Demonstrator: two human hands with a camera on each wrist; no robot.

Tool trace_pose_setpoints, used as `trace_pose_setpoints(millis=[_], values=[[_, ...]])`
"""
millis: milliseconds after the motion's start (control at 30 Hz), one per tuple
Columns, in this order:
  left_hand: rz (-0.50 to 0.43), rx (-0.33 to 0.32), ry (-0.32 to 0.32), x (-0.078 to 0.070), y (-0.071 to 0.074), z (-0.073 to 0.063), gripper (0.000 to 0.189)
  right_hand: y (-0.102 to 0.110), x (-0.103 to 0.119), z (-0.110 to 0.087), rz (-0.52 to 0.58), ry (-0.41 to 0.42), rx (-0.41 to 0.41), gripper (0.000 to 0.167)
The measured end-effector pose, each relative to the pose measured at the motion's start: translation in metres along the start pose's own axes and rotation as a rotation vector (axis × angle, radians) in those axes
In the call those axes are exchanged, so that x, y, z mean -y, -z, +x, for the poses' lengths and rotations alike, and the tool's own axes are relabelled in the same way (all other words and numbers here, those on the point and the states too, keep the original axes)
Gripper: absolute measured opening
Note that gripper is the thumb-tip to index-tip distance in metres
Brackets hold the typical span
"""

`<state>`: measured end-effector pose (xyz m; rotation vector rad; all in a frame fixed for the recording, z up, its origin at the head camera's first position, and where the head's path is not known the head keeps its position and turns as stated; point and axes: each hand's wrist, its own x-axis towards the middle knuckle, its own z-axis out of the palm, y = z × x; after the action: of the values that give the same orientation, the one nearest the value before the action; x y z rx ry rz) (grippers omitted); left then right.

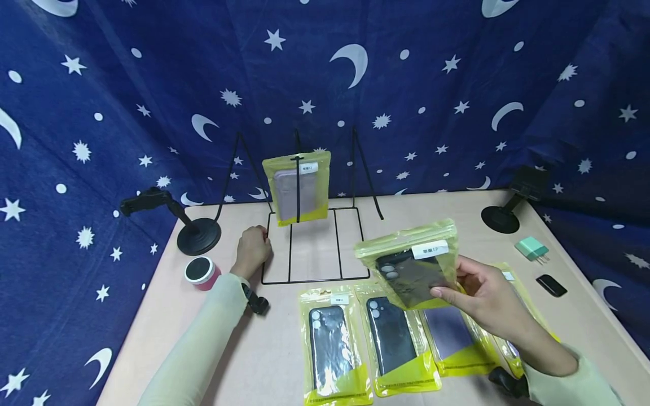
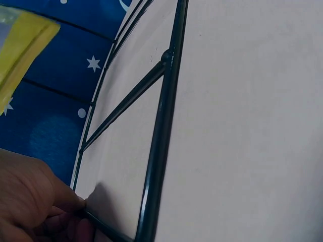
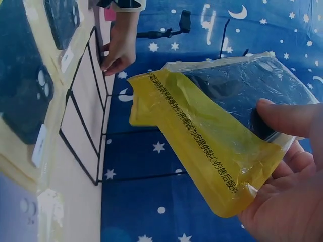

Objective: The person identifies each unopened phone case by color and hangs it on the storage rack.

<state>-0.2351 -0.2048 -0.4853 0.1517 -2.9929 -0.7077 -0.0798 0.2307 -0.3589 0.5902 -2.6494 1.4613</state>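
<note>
A black wire display rack [image 1: 315, 280] stands on the table, its base frame flat and its uprights at the back. My left hand [image 1: 252, 251] pinches the left side rod of that base, as the left wrist view also shows at the hand [image 2: 30, 201]. In my right hand [image 1: 479, 290], between thumb and fingers, is a phone case in a yellow and clear zip pouch [image 1: 406, 276]. It is raised above the table, tilted, with a white label near its top. Another pouched phone case [image 1: 286, 189], pale purple, hangs on the rack's middle hook.
Several pouched phone cases lie in a row at the front, among them a dark one [image 1: 332, 344] and a purple one [image 1: 452, 332]. Black stands [image 1: 199, 235] [image 1: 500, 219] flank the rack. A red jar [image 1: 202, 273], green charger [image 1: 531, 248] and small black object [image 1: 551, 285] lie at the sides.
</note>
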Motion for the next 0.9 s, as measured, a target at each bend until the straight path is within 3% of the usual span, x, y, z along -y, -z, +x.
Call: trace_pose_setpoints(millis=[433,567,900], values=[[0.014,0.001,0.001,0.003,-0.002,-0.002,0.030,-0.006,0.001,0.027,0.017,0.035,-0.009,0.027],[0.010,-0.001,-0.003,0.004,-0.002,-0.002,0.030,-0.007,0.000,0.031,0.024,0.026,-0.010,0.019],[0.025,-0.023,-0.020,0.002,-0.003,0.001,0.027,-0.011,-0.010,0.035,0.023,-0.010,-0.014,0.018]])
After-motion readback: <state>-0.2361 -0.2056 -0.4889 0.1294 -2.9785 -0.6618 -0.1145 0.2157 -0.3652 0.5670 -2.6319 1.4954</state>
